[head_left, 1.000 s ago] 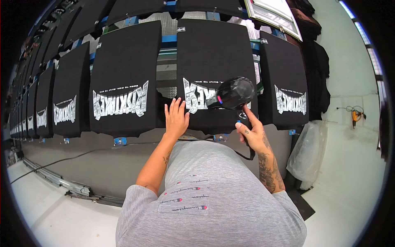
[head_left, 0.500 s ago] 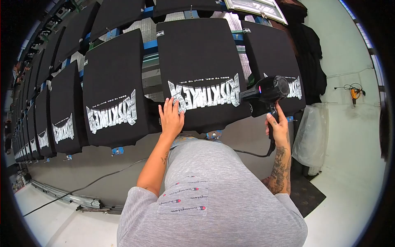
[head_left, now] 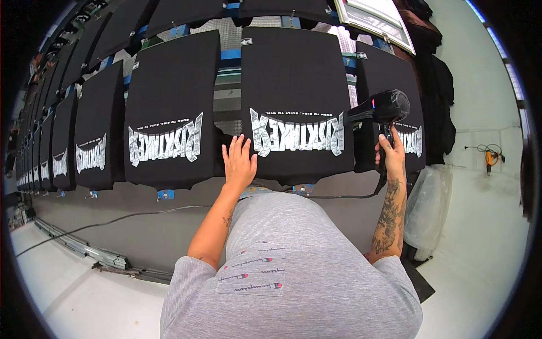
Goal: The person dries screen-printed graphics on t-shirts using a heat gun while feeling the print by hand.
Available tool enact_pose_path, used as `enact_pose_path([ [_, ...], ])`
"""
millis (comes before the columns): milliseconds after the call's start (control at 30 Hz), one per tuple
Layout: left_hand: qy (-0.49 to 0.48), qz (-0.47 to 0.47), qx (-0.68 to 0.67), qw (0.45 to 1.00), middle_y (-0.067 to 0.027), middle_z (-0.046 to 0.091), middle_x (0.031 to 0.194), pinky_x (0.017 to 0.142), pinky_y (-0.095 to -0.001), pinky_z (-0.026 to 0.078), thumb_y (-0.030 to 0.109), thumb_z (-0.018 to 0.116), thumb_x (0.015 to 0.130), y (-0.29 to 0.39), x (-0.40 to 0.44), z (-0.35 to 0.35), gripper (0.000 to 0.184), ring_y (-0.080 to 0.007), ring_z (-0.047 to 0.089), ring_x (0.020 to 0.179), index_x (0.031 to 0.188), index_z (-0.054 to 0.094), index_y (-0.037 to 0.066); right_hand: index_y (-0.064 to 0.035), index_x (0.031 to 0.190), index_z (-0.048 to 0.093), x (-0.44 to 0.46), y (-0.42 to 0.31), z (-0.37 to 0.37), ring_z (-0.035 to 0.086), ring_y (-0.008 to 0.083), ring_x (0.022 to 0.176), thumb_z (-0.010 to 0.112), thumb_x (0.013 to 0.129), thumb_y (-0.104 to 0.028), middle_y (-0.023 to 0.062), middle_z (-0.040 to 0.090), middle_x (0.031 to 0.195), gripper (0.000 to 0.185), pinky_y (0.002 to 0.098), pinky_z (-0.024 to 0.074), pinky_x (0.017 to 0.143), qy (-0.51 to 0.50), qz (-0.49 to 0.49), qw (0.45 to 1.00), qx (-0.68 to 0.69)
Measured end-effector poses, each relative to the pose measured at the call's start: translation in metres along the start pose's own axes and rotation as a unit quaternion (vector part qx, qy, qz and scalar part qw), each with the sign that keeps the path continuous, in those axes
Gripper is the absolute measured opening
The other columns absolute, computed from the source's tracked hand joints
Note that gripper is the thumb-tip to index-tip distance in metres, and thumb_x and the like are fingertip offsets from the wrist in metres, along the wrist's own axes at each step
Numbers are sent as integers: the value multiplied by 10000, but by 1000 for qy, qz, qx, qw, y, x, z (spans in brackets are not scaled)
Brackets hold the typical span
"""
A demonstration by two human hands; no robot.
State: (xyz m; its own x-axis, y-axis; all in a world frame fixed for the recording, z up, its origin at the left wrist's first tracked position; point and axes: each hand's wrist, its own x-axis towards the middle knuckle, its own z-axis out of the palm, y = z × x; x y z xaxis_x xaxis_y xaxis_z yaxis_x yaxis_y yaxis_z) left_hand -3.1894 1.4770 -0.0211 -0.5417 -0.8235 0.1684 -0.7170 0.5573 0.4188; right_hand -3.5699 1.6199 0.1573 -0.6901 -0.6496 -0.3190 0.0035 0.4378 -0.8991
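Note:
My right hand [head_left: 390, 148] is wrapped round the handle of a black hair dryer [head_left: 390, 106], whose nozzle points left at the right edge of the middle black shirt [head_left: 296, 68]. That shirt lies flat on a board and bears a white and grey letter print [head_left: 296, 134] near its lower edge. With fingers spread, my left hand [head_left: 240, 163] rests at the shirt's lower left edge, beside the print, and holds nothing. Another printed black shirt [head_left: 169, 85] lies to the left, and one more [head_left: 379, 73] sits partly behind the dryer.
Several more shirt-covered boards run off to the left and behind. A white-framed screen [head_left: 375, 20] is at the top right. The dryer's cable [head_left: 124, 214] trails in front of the boards. A plastic bag [head_left: 430, 212] hangs at right, near an orange tool [head_left: 489, 160] on the floor.
The dryer in my right hand has moved right, from above the middle print to beyond its right end. My left hand stays by the left end of the print, fingers still spread.

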Motion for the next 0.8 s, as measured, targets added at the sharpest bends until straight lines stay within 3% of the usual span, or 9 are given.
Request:
enact_pose_path([
  [333,3,-29,1,1000,-157,450,1487,1180,-633,211,231,648,918,-13,-16,-6,511,-341,344,1449,1372,544,22,-134,1585,333,13,-22,31,537,93,533,670,967,-237,25,589,748,711,248,442,465,-58,-7,998,-24],
  [500,4,-33,-3,999,-159,448,1490,1178,-635,209,231,638,926,-15,-15,-10,506,-341,343,1450,1375,537,22,-127,1570,363,-7,-36,76,530,94,537,638,986,-158,17,582,758,646,243,449,481,-119,5,993,9],
  [567,6,-32,-5,999,-160,446,1492,1178,-635,207,230,635,929,-17,-14,-10,503,-340,342,1451,1377,535,23,-133,1581,342,-8,-34,94,521,84,529,672,967,-200,8,585,758,700,239,448,479,-157,-12,987,25],
  [800,10,-26,-15,999,-157,448,1497,1182,-623,204,230,642,924,-22,-8,-13,504,-341,346,1452,1374,542,24,-96,1598,282,-32,-58,161,526,69,553,693,934,-155,10,586,804,784,240,481,525,-237,-28,971,-8],
])
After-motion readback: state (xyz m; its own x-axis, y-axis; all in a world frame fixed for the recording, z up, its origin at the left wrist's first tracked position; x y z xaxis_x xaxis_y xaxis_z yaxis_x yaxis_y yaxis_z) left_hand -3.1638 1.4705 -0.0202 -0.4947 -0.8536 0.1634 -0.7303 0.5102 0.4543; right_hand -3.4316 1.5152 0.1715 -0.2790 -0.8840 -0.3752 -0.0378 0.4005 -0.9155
